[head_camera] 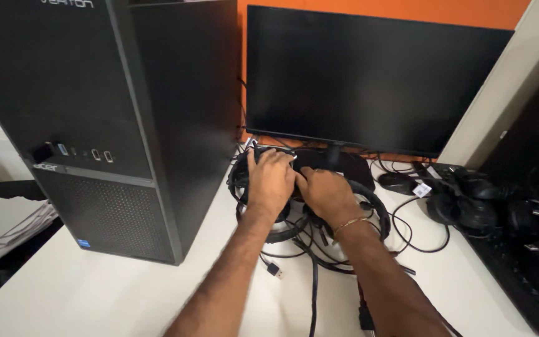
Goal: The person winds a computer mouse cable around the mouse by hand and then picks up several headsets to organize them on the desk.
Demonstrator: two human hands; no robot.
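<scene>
My left hand and my right hand lie side by side on a heap of black headsets and tangled cables in front of the monitor stand. Fingers of both hands curl down onto a black headset, the left over its headband. My right wrist wears a thin gold bracelet. A loose plug on a black cable lies on the white desk below my left forearm. What lies directly under the palms is hidden.
A black tower computer stands on the white desk at the left. A dark monitor stands behind the hands. More black headsets and a keyboard lie at the right. Papers sit beyond the desk's left edge.
</scene>
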